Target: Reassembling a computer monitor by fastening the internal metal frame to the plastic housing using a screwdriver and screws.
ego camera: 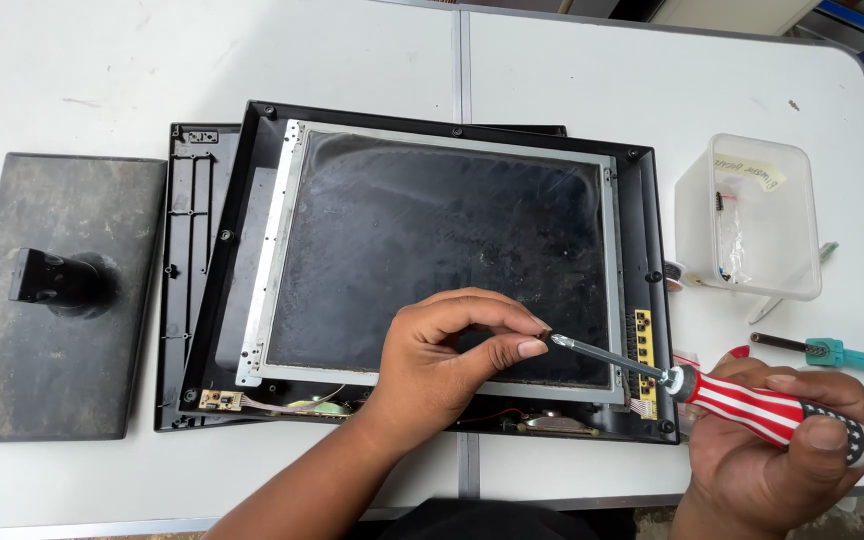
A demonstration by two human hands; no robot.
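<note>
An opened flat monitor lies face up on the white table, its dark panel (432, 240) sitting in a metal frame inside the black rear housing (642, 220). My right hand (767, 455) grips a screwdriver (752, 400) with a red-and-white striped handle, shaft pointing left over the panel's lower right. My left hand (447, 350) pinches at the screwdriver's tip with thumb and forefinger; whatever is between them is too small to make out. A yellow button board (642, 340) runs down the housing's right side.
The black front bezel (187, 250) lies under the housing's left edge. A dark monitor stand (47, 290) lies at far left. A clear plastic tub (752, 215) stands at right. A teal-handled tool (842, 355) lies near it. The table's seam (460, 60) runs down the middle.
</note>
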